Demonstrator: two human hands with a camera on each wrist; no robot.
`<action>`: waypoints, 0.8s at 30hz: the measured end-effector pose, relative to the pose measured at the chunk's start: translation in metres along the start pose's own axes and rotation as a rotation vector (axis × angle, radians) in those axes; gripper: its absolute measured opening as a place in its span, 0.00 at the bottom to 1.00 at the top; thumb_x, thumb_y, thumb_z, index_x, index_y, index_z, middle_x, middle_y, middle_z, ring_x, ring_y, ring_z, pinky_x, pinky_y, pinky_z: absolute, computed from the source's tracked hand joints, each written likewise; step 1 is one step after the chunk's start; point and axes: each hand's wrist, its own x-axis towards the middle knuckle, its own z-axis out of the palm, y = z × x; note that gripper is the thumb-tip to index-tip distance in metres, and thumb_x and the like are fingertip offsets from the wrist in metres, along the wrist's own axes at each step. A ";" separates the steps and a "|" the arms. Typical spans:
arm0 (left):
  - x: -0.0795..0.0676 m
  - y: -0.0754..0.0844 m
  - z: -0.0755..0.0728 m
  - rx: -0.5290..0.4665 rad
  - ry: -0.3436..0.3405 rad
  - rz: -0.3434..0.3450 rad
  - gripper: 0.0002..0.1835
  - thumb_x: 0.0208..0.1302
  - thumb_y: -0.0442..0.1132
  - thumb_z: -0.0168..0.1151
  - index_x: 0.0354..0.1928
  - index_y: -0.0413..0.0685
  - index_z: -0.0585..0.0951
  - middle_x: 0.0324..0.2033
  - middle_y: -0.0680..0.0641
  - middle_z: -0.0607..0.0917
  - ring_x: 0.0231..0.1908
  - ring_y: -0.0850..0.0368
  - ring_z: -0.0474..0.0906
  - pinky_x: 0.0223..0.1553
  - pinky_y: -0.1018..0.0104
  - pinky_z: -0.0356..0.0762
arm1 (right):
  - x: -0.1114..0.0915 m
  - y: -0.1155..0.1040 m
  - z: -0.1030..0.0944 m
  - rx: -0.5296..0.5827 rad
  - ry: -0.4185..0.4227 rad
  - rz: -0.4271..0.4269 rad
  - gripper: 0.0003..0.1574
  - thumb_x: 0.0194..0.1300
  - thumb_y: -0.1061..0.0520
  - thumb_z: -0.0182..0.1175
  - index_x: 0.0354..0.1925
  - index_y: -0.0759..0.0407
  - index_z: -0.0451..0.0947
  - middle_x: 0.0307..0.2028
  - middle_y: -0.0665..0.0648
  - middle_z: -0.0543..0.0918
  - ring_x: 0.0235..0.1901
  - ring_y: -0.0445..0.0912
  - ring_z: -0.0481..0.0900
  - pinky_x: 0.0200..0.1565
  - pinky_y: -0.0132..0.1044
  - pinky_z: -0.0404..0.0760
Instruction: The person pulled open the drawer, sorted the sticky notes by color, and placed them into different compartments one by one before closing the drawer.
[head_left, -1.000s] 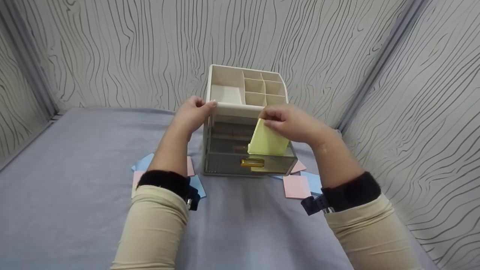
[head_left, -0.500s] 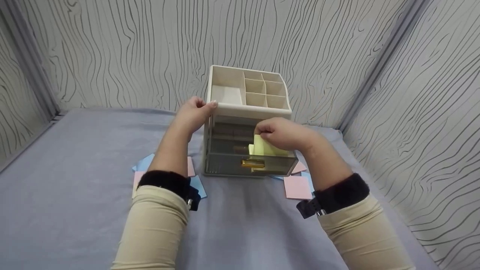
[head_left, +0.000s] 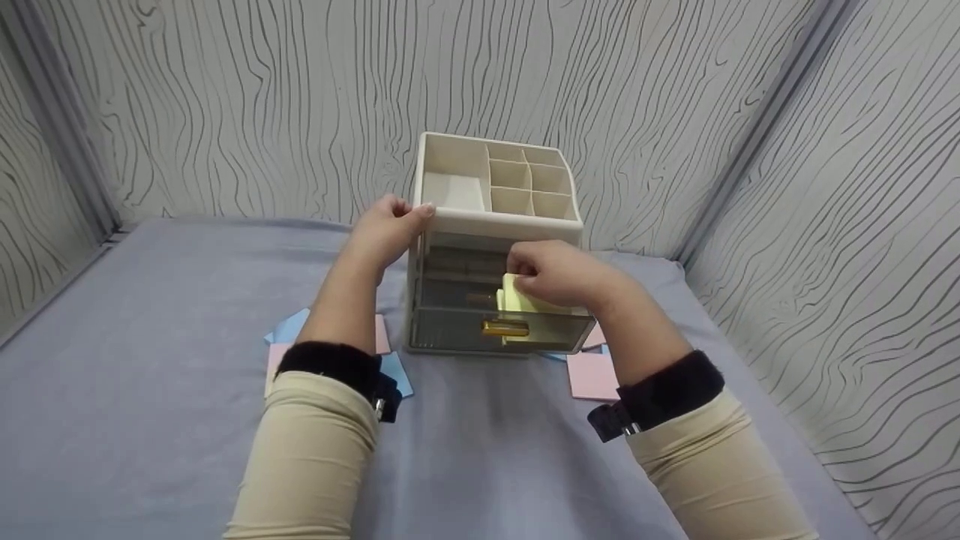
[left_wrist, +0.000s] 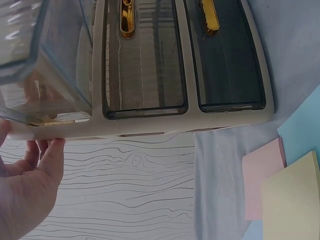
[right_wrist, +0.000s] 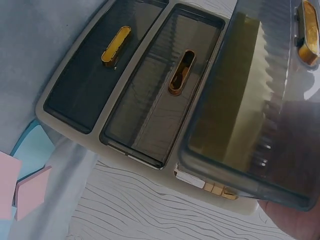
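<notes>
A cream desktop organizer (head_left: pixel 502 219) stands with its smoky clear top drawer (head_left: pixel 450 330) pulled out. My left hand (head_left: pixel 386 229) holds its upper left front corner, thumb on the rim; the left wrist view shows the fingers of that hand (left_wrist: pixel 30 195) at the side edge. Over the drawer, my right hand (head_left: pixel 562 274) pinches a yellow sticky note pad (head_left: pixel 517 298), its lower part inside the drawer. Another yellow edge shows beside it. Through the drawer wall in the right wrist view, yellow pads (right_wrist: pixel 245 100) appear; only part of the right hand (right_wrist: pixel 295 220) is visible there.
Pink (head_left: pixel 592 375) and blue pads lie right of the organizer. More blue (head_left: pixel 396 373) and pink pads lie left, partly under my left forearm, with a pale yellow pad (left_wrist: pixel 295 200) in the left wrist view. Two lower drawers are shut. Patterned walls (head_left: pixel 480 75) enclose the cloth-covered table.
My right hand has moved down and slightly left, lowering the yellow sticky note pad deeper into the drawer. My left hand stays at the organizer's corner.
</notes>
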 end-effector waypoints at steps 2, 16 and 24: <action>0.000 0.000 0.000 -0.001 0.000 0.003 0.23 0.62 0.59 0.52 0.49 0.49 0.70 0.46 0.48 0.75 0.49 0.52 0.70 0.55 0.50 0.64 | 0.001 -0.001 0.001 -0.012 -0.005 -0.005 0.02 0.54 0.61 0.54 0.30 0.59 0.72 0.26 0.52 0.72 0.31 0.46 0.70 0.35 0.39 0.68; 0.000 -0.001 0.001 0.014 0.000 -0.015 0.25 0.61 0.60 0.52 0.50 0.50 0.70 0.48 0.48 0.75 0.50 0.52 0.70 0.55 0.50 0.65 | 0.007 -0.002 0.011 -0.130 -0.039 -0.027 0.03 0.48 0.59 0.59 0.24 0.59 0.76 0.22 0.50 0.71 0.25 0.46 0.67 0.30 0.39 0.68; -0.002 0.001 0.000 -0.015 -0.012 0.024 0.23 0.62 0.57 0.53 0.49 0.48 0.70 0.46 0.47 0.74 0.50 0.51 0.69 0.55 0.51 0.64 | 0.006 -0.001 0.012 -0.119 -0.029 0.023 0.02 0.47 0.59 0.59 0.24 0.57 0.78 0.21 0.48 0.75 0.23 0.45 0.69 0.30 0.38 0.71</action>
